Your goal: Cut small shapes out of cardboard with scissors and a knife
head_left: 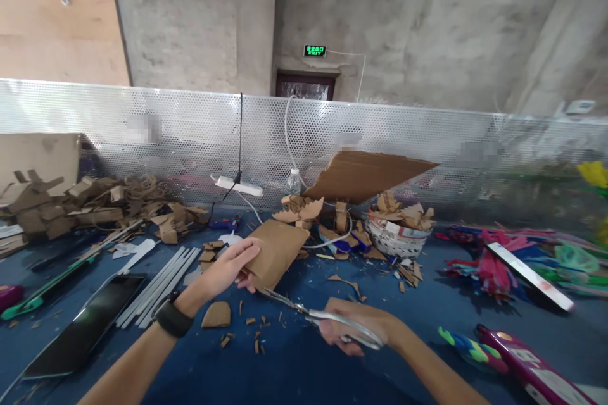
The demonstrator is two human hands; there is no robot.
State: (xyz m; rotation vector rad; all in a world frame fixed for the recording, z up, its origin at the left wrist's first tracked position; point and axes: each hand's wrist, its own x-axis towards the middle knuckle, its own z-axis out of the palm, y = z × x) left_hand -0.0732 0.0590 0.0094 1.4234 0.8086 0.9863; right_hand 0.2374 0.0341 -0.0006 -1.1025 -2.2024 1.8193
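Note:
A flat brown cardboard piece [279, 252] is pinched between the thumb and fingers of my left hand [235, 264], raised above the blue table. My right hand [349, 324] is closed around the handles of silver scissors [327, 315]. The scissor blades point left and reach the lower edge of the cardboard, near my left fingertips. Below my left hand, a small rounded cardboard piece [216, 315] lies on the table, with several tiny scraps [257, 334] to its right.
Left stand a phone [85, 328], white sticks [159, 288] and a cardboard pile [95, 202]. A scrap-filled basket [399, 237], large cardboard sheet [370, 175] and power strip [240, 186] are at the back. Colourful strips [494, 266] and a purple bottle [532, 367] lie right.

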